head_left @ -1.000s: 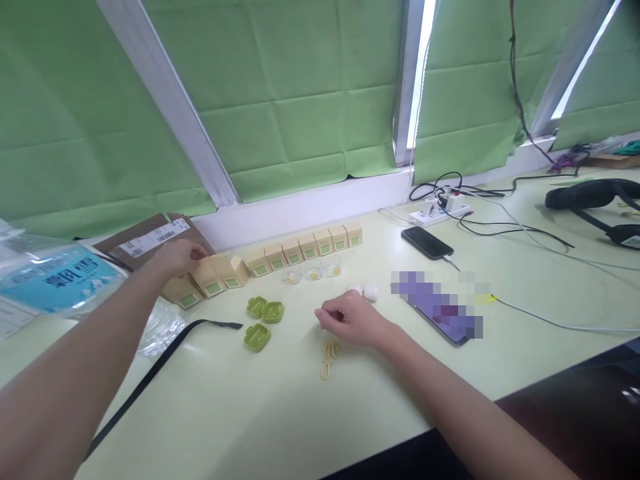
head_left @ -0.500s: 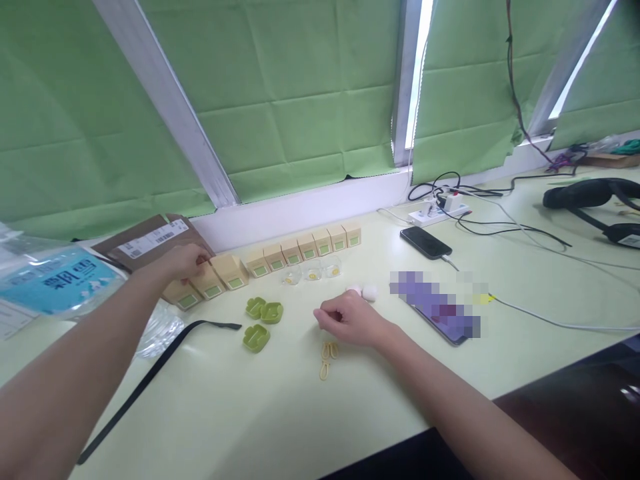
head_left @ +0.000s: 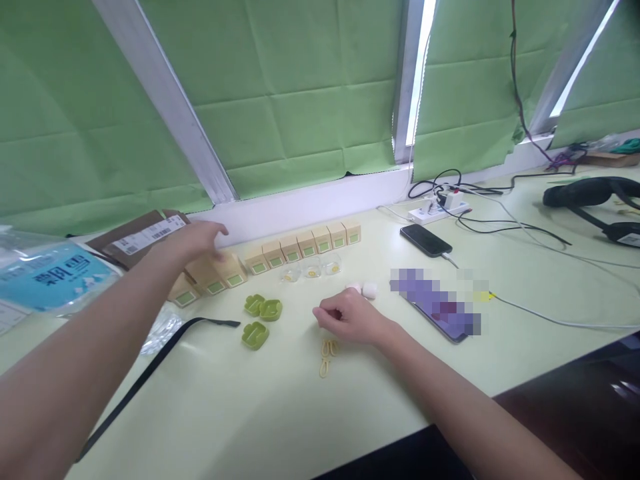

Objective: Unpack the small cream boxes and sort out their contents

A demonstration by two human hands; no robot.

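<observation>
My left hand (head_left: 197,243) hovers over a group of larger tan boxes (head_left: 231,269) with green labels, at the left rear. Its thumb and forefinger are apart, a fingertip close to the rightmost box; whether it touches I cannot tell. My right hand (head_left: 353,319) rests on the table, fingers curled in, with nothing visible inside. Right behind it lie small white cylinders (head_left: 369,291), partly covered. Yellow loops (head_left: 325,367) lie just in front of it. Between the hands are green clover-shaped pieces (head_left: 255,335) and clear cups with yellow centres (head_left: 313,268).
A row of smaller tan boxes (head_left: 307,245) lines the back. To the left are a blue-printed plastic bag (head_left: 60,277), a brown carton (head_left: 135,237) and a black strap (head_left: 150,373). On the right are a phone (head_left: 425,241), a power strip (head_left: 435,213), cables and a black headset (head_left: 580,200).
My left hand has moved right and slightly up, from the left boxes to above the rightmost large one, and its forefinger has stretched out. My right hand has stayed still.
</observation>
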